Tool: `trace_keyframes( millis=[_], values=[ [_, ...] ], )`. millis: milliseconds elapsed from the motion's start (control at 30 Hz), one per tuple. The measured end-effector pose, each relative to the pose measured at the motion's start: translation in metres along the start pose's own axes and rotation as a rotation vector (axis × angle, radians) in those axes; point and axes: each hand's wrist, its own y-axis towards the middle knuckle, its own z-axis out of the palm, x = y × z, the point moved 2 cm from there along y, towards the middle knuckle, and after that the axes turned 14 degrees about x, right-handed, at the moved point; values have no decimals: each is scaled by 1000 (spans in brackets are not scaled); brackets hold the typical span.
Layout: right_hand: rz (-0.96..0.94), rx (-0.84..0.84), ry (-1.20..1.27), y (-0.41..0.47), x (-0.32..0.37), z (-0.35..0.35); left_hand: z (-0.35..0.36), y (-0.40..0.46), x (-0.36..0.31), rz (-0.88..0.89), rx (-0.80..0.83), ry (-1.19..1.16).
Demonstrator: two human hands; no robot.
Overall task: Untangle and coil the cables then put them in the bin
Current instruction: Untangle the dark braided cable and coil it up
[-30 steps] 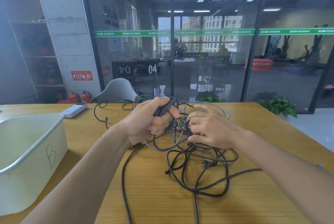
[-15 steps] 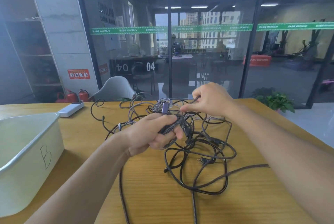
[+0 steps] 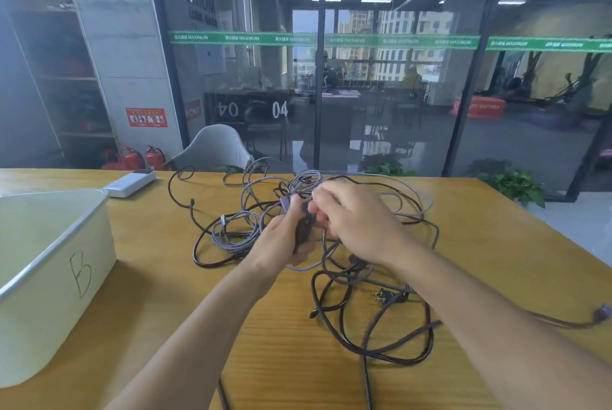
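Nearest the desk's front edge, dark cable lies in wide slack loops, one strand running off the front edge, and a two-pin plug rests free beside them, so at least one end is already loose and could be followed back into the knot. Toward the right edge another strand trails away to a small connector. At the middle of the desk both hands meet over the thickest part of the tangle. The left hand has its fingers wrapped round a short gathered bundle of dark cable, probably held upright as the start of a coil or as an anchor so the rest can be drawn out. The right hand is curled close against that bundle; its fingertips are hidden behind its knuckles, but it seems to be pinching a strand there to feed or free it. Left of the hands a lighter purple-grey cable sits in its own loose rings, interlaced with the dark one. At the left edge stands the white bin marked B, open and within easy reach; no cable shows over its rim. A white power bank lies at the far left, and more loops spill toward the back edge.
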Motion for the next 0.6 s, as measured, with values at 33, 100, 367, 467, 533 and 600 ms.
trace_keyframes(
  millis=[33, 100, 367, 467, 533, 600],
  values=[
    [-23, 35, 47, -3, -1, 6, -2, 0, 2, 27, -8, -22],
    [-56, 63, 124, -5, -9, 12, -2, 3, 2, 74, -31, -51],
    [3, -201, 38, -16, -42, 37, -14, 22, 11, 115, -112, -96],
    [20, -146, 228, -23, -53, 53, -19, 24, 18, 94, -109, -32],
    [-18, -16, 328, -23, -56, 58, -20, 24, 25, 76, -119, -58],
    [-72, 117, 428, -23, -57, 52, -20, 22, 25, 83, -130, -114]
  ],
)
